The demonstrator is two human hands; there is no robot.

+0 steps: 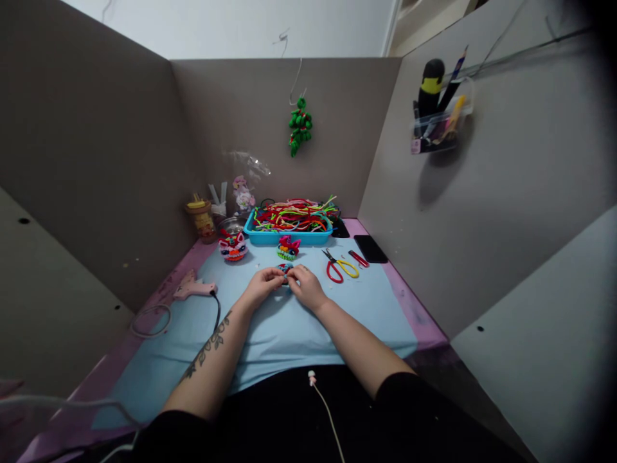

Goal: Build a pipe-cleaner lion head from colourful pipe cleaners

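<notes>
In the middle of the table, my left hand (263, 284) and my right hand (307, 288) meet fingertip to fingertip, both closed in a pinch. Between them is a small blue and red pipe-cleaner piece (285, 267), mostly covered by the fingers. Just beyond sits a red, pink and green pipe-cleaner animal head (288, 248). A similar pink, red and orange head (233, 247) stands farther left. Right of my right hand lie scissors (341, 267) with one red and one yellow handle, blades parted, and a small red cutter (358, 258).
A blue tray (289, 238) heaped with coloured pipe cleaners stands at the back. A pink glue gun (193, 287) with a black cord lies left, near a jar (202, 222) and metal bowl (233, 224). A black phone (371, 249) lies right. Grey partitions (284, 83) enclose the table.
</notes>
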